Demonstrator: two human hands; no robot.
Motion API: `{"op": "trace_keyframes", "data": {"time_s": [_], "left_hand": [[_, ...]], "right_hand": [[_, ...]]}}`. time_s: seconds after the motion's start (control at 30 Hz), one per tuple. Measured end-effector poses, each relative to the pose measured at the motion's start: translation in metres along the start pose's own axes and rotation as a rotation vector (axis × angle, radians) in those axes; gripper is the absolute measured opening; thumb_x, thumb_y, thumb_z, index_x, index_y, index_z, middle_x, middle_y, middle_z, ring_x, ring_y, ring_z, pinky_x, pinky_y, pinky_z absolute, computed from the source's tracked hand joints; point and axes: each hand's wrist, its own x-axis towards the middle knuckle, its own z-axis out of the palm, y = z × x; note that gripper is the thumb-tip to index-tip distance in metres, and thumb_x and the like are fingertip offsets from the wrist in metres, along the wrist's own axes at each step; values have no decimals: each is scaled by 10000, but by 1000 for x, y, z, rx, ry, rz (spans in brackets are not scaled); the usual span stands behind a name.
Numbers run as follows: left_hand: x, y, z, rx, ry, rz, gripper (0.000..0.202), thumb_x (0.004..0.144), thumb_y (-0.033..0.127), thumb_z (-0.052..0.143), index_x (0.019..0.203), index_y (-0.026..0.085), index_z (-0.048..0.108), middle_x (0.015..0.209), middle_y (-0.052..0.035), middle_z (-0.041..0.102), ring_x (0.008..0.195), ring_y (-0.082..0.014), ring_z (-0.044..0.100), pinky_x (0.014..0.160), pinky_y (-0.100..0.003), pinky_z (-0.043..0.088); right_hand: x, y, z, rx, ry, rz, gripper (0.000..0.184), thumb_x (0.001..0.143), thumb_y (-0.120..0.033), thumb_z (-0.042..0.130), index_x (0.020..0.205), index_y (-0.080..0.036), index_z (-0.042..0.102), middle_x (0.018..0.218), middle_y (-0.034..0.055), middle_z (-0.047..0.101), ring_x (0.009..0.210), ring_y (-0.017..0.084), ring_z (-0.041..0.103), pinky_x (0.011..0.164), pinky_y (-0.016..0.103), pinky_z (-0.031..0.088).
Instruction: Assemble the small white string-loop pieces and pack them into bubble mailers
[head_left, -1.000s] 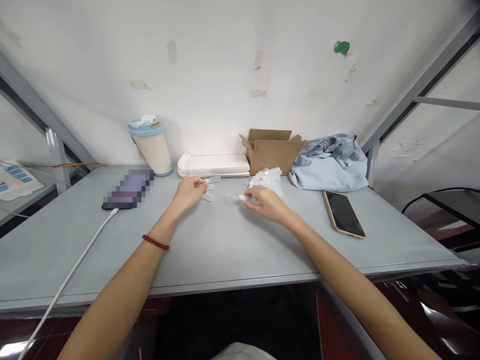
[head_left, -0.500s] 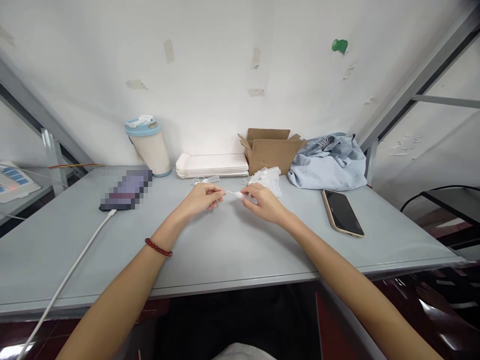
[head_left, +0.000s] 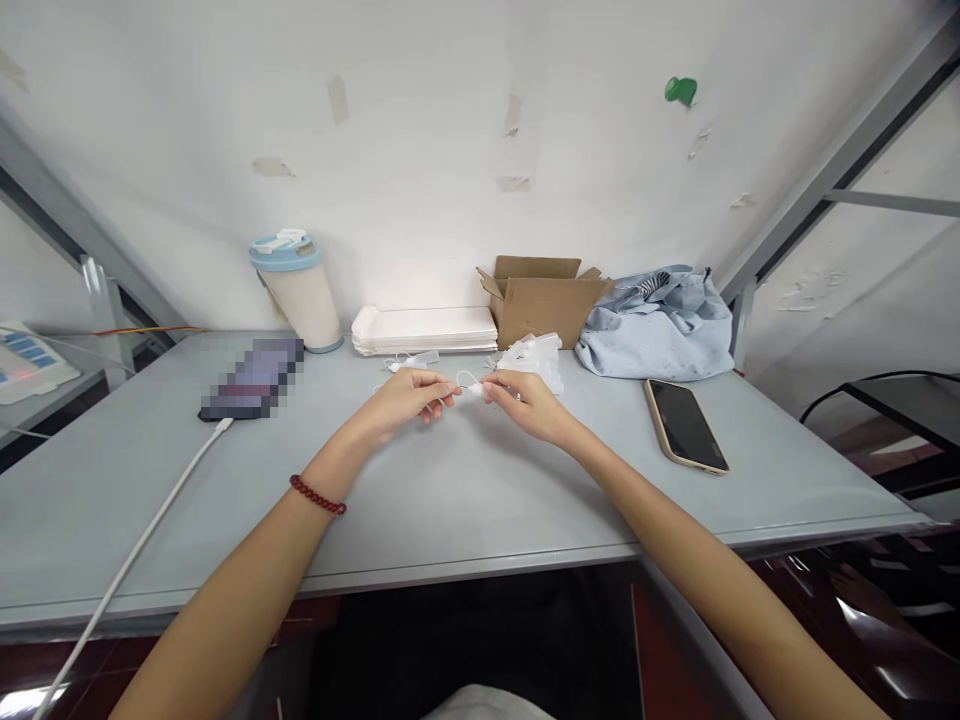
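Note:
Over the middle of the grey table (head_left: 465, 500), my left hand (head_left: 416, 398) pinches one end of a thin white cord (head_left: 466, 377) between thumb and fingers. The cord bends in a small loop across to my right hand (head_left: 525, 405). There, thumb and forefinger are closed on the small white piece at the cord's other end; its exact kind is too small to make out. Behind my left hand lies a small clear plastic piece with a white cord (head_left: 420, 359). A pile of similar translucent pieces (head_left: 534, 358) rests just behind my right hand.
Along the wall stand a tumbler (head_left: 304, 295), a stack of white envelope-like sheets (head_left: 427, 330), an open cardboard box (head_left: 544, 305) and a bundled light-blue cloth (head_left: 656, 325). One phone (head_left: 255, 380) with a white cable (head_left: 150, 545) lies left, another phone (head_left: 686, 425) right.
The cord between my hands has gone from nearly straight to a raised loop. My left hand has shifted slightly right, and my right fingers have closed up around the white piece.

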Motion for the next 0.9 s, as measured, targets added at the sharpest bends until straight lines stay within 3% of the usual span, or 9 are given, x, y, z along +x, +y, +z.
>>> {"op": "trace_keyframes", "data": {"time_s": [0.9], "left_hand": [[-3, 3, 8, -31, -49, -26, 283, 743, 416, 650, 759, 134, 678, 739, -26, 598, 580, -91, 472, 560, -258, 361]], "right_hand": [[-1, 1, 1, 61, -30, 19, 265, 899, -296, 426, 826, -145, 631, 745, 26, 620, 671, 117, 516, 636, 236, 369]]}}
